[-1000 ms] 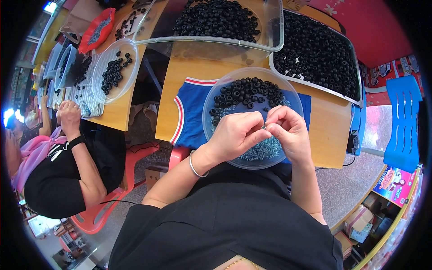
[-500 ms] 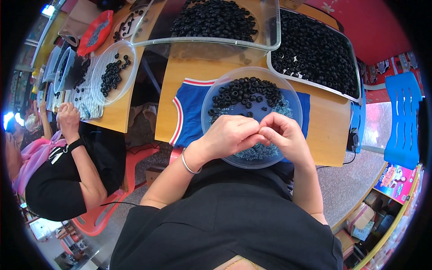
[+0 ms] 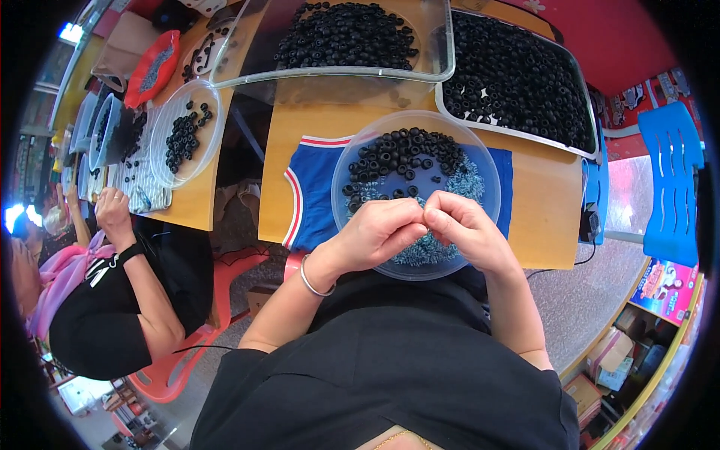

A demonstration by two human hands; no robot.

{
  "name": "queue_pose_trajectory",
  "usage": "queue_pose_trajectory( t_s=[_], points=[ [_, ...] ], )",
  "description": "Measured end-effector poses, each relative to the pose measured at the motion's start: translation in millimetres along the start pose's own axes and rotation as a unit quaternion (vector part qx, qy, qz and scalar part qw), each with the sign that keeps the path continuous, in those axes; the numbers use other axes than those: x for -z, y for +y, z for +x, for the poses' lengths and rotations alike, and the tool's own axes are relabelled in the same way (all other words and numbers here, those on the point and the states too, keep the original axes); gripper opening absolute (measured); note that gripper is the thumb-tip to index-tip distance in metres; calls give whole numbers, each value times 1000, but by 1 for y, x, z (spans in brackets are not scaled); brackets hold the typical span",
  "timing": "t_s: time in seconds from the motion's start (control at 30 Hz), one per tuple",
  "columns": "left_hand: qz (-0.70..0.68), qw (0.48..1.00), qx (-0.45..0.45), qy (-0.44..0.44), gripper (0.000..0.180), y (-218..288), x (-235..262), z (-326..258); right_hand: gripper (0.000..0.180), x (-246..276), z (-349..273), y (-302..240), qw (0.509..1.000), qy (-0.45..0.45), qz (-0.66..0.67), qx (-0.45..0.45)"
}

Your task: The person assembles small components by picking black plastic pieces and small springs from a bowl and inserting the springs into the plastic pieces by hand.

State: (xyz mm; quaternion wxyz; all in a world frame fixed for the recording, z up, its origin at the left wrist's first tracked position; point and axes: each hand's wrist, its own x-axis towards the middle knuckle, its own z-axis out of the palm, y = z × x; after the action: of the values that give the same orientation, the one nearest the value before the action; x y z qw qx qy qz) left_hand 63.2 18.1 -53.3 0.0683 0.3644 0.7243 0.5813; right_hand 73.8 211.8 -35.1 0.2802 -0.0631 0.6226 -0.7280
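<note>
My left hand and my right hand meet fingertip to fingertip over a round clear plastic tub. Both are closed in a pinch; whatever sits between the fingers is too small and hidden to name. Inside the tub, black ring-shaped pieces lie in the far half. Small pale blue-green pieces are heaped along its near and right sides. Under the tub a blue cloth with red and white trim is spread on the table.
A large clear bin and a white-rimmed tray, both full of black pieces, stand behind the tub. At left, a co-worker's hand is near another clear tub. A blue chair is at right.
The view has shifted slightly. My hands stay together over the tub, with the left fingers a little straighter. The co-worker's hand at left has lowered slightly.
</note>
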Motion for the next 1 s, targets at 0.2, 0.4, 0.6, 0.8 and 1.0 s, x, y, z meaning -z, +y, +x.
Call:
queue_pose_trajectory(
  t_s=[0.2, 0.4, 0.6, 0.8, 1.0],
  points=[
    [-86, 995, 34, 30, 18, -2, -8, -1, 26, -1, -2, -2, 998, -4, 68, -18],
    [-115, 989, 68, 60, 25, -1, -10, -2, 25, -10, -3, -3, 998, 35, 32, 34],
    [-204, 965, 125, 109, 28, -2, -20, -5, 22, -13, -4, -2, 996, 62, -23, 56],
    [-205, 960, 136, 134, 29, -2, -25, -5, 19, -14, -5, -5, 995, 74, -33, 59],
    [-244, 948, 155, 134, 33, -1, -24, -3, 16, -13, -6, -2, 992, 86, -51, 73]
  ],
)
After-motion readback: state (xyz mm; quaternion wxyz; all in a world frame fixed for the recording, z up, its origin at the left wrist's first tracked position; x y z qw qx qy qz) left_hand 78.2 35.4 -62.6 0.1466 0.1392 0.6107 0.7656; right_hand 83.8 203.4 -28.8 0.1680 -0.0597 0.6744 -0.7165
